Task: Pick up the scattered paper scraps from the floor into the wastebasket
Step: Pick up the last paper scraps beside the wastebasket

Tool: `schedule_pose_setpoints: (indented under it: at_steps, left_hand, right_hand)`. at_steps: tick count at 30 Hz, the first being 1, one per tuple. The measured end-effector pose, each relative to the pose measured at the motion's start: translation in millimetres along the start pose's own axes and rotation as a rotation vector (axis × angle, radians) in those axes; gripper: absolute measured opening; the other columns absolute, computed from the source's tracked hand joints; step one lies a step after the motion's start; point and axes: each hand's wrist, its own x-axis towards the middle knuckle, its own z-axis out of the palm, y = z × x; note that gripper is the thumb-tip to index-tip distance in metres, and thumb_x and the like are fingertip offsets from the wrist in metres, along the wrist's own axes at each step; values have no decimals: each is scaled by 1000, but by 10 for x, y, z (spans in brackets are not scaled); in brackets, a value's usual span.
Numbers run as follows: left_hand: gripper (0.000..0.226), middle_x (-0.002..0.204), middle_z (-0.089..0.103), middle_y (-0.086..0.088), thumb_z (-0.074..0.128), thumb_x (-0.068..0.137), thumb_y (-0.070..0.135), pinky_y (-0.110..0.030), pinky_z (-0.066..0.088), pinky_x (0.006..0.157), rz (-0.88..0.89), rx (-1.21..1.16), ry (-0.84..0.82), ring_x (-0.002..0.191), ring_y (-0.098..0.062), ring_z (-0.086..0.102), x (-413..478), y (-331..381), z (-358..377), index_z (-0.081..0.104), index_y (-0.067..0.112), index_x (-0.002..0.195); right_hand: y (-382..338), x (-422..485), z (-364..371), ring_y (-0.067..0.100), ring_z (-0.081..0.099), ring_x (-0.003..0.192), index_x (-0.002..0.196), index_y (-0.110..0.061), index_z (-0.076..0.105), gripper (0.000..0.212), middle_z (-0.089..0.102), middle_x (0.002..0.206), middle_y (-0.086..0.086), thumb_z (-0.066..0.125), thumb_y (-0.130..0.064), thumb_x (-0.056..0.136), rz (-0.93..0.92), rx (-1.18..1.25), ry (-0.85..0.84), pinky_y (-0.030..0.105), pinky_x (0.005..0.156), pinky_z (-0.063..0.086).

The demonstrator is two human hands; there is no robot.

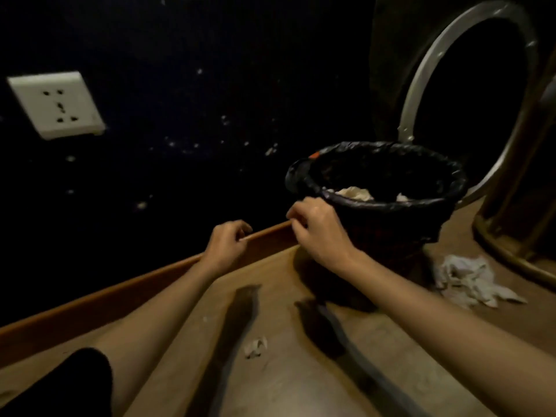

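Two bare hands hang over the floor. The right hand (319,230) has its fingers curled at the near rim of the wastebasket (388,212), and the left hand (228,242) is loosely curled beside it; whether either holds anything cannot be told. A small paper scrap (255,347) lies below both hands, and a crumpled paper heap (472,284) lies right of the right hand.

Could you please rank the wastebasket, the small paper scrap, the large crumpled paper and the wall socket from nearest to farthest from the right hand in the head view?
From the right hand:
1. Wastebasket, right beside the hand, its rim at the fingers.
2. Large crumpled paper, on the floor to the right, past the basket.
3. Small paper scrap, on the floor below, between the forearms; close to the previous one, so uncertain.
4. Wall socket, far left on the dark wall.
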Motion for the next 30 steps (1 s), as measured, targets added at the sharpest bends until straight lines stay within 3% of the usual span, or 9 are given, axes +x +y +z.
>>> schedule_pose_setpoints:
  at_steps: [2,6,8,10,14,16,21,26,30]
  left_hand:
    - [37,111,66,-12,59,79,0,-29,48,87,-134,64,-120,106,-24,61,-316,-428,133,61,11,114]
    - [51,137,51,-12,52,81,-6,-31,39,103,-347,124,-283,129,-26,46,-865,-1018,429,52,13,128]
    - [51,138,50,-13,52,82,-4,-32,39,102,-332,150,-345,127,-29,46,-1049,-1188,563,50,14,130]
    - [41,126,58,-14,53,84,0,-33,43,94,-280,166,-320,114,-32,54,-1151,-1265,649,57,13,122]
    - [21,87,69,-10,54,81,-4,-34,50,75,-306,161,-194,86,-25,64,-1286,-1264,733,70,9,82]
    - [21,78,65,-9,54,81,-5,-31,47,69,-310,163,-148,76,-22,61,-1365,-1274,771,66,10,73]
    - [19,82,60,-6,54,83,-4,-27,44,68,-278,152,-98,80,-20,58,-1514,-1225,836,60,13,78]
    - [21,87,61,-13,49,78,-12,-34,45,72,-190,58,-202,85,-28,57,-1593,-877,935,59,7,79]
    - [17,105,58,-8,57,83,1,-25,45,81,1,-86,-230,98,-19,54,-1502,-199,1060,60,9,98]
  right_hand:
    - [-10,-293,440,32,58,86,89,-7,64,12,62,88,15,56,-8,81,-17,47,-144,39,76,48]
    - [58,-894,1195,25,43,125,126,-22,51,36,47,133,7,56,-21,90,232,150,-697,40,101,43]
    - [43,-1102,1436,27,41,126,132,-27,46,43,45,138,6,56,-25,90,139,115,-802,40,104,40]
    - [-14,-1276,1563,30,39,124,134,-29,42,46,42,141,5,53,-22,90,17,72,-852,41,104,38]
    - [-76,-1694,1750,25,43,101,111,-17,56,26,54,114,7,52,-8,87,-272,0,-743,42,79,49]
    - [-19,-1894,1815,20,44,93,98,-11,59,19,58,103,6,56,-3,81,-276,11,-687,38,71,49]
    - [63,-2060,1759,17,45,83,82,-9,63,16,58,85,4,61,4,72,-202,17,-627,34,62,47]
    - [260,-1996,1391,24,53,89,86,-7,68,19,62,90,9,59,6,76,-129,-58,-650,36,68,49]
    - [303,-1691,748,24,62,72,79,-10,68,19,66,78,8,77,2,66,-166,-106,-447,31,59,54]
